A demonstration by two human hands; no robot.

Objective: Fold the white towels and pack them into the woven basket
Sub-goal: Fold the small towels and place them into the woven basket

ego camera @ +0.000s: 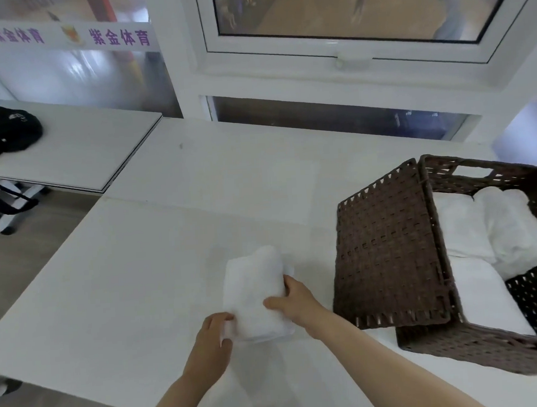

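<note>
Two bare forearms rise from the bottom edge, cut off there so nothing above the elbows shows. They reach over a white table (139,274), the widest thing in view, whose near edge and right side run out of frame. On its right stands a dark brown woven basket (490,350), with its hinged lid (389,252) thrown open to the left and leaning toward the table; the basket's right wall is clipped by the picture's edge. Inside lie folded white towels (511,229), packed close together; how many there are is hard to tell, since their edges blur into one another, perhaps three.

Left of the basket, near the middle of the table, lies one more folded towel (253,292). The right hand (293,299) grips its right edge, thumb on top and fingers curled down the side, their tips hidden by the cloth. The left hand (211,342) pinches the near left corner, its fingertips tucked out of sight under the fold.

Far left, on a second table (78,152), sits a black cap (5,129), partly cut off.
</note>
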